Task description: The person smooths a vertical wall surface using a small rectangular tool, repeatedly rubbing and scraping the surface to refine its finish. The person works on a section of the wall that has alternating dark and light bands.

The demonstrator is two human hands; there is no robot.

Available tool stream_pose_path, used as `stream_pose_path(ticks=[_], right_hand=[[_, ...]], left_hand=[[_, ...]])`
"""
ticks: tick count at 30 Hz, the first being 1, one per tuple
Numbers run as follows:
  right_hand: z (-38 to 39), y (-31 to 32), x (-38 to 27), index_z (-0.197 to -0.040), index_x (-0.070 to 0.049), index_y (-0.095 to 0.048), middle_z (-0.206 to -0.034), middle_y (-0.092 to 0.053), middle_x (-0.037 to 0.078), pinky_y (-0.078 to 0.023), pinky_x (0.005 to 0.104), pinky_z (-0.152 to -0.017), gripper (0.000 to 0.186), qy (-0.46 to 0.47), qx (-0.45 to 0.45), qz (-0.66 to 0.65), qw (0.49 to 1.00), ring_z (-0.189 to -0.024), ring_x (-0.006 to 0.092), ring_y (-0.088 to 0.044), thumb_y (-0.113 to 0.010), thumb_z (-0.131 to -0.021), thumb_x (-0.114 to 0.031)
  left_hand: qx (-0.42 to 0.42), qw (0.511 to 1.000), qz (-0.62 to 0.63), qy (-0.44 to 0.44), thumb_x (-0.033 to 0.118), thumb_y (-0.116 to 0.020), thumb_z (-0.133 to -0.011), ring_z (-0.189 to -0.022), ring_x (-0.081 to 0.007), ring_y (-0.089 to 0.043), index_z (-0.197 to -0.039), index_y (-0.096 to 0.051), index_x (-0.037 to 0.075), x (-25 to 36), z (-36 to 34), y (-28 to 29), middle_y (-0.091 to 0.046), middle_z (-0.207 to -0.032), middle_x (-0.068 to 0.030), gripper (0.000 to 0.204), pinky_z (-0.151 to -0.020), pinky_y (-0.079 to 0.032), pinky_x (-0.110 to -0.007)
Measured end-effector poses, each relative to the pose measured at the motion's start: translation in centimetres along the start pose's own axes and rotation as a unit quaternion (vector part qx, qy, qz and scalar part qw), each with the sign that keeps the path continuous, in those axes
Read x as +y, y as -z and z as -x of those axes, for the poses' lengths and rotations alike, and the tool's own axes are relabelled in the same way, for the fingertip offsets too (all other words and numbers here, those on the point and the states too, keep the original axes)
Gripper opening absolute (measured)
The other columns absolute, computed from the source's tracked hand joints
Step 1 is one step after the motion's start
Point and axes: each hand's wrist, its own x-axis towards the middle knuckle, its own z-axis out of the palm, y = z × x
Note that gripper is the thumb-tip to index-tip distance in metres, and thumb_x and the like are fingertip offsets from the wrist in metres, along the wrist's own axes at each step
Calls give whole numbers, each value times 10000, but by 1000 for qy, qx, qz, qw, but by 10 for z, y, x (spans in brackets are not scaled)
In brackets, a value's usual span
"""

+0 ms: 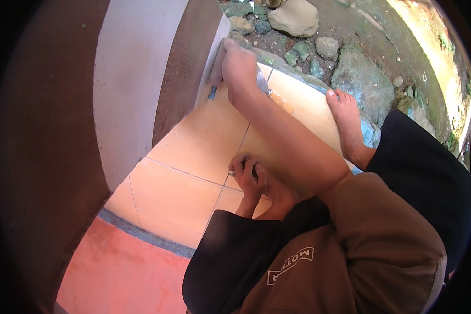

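Note:
My right hand (239,67) reaches out to the far end of the striped wall. Its fingers press a flat grey-brown piece (217,68) against the white edge; whether it is sandpaper or a pad I cannot tell. Partly hidden behind my right wrist, a putty knife with a grey blade (262,82) and an orange-yellow handle (281,102) lies on the tiles. My left hand (250,175) is low over the tiles beside my foot, its fingers curled and a ring on one of them. Something dark shows between those fingers, too unclear to name.
The wall (133,68) with brown and white bands rises on the left. Cream tiles (183,193) form a ledge, bordered by a red floor (120,267) at the near side. Beyond the ledge lie rocks (295,18) and soil. My bare foot (348,123) rests at the tile edge.

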Motion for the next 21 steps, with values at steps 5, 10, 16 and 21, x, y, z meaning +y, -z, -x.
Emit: stream_pose_path(ticks=[5, 10, 16, 21], right_hand=[[-44, 9, -11, -821, 32, -612, -734, -630, 143, -449, 384, -640, 406, -98, -1, -81, 992, -653, 240, -576, -472, -986, -312], [21, 7, -14, -837, 9, -614, -685, -586, 99, -452, 391, -622, 414, -42, -33, -69, 996, -598, 212, -532, -470, -1018, -334], [-38, -8, 16, -1072, 64, -662, -863, -698, 212, -531, 438, -667, 475, 7, 24, -53, 998, -649, 297, -669, -432, -1049, -350], [-22, -8, 12, -1125, 77, -645, -963, -709, 206, -538, 426, -648, 446, 3, 3, -19, 1000, -759, 288, -692, -421, -1040, -300]], left_hand=[[-21, 1000, 15, -16, 72, -603, -806, -1083, -334, -477, -917, -701, 48, 11, -3, -4, -585, -1169, -142, 150, -918, -402, -453], [-4, 1000, -5, 11, 73, -609, -781, -1094, -338, -487, -929, -706, 57, 5, 6, 6, -590, -1171, -120, 178, -937, -393, -459], [-11, 1000, 12, 0, 75, -609, -788, -1092, -346, -487, -930, -700, 62, 7, 0, -2, -593, -1171, -125, 170, -930, -390, -456], [-5, 1000, -11, -7, 75, -607, -791, -1082, -345, -493, -930, -698, 69, 5, -1, 1, -592, -1164, -123, 167, -926, -395, -457]])
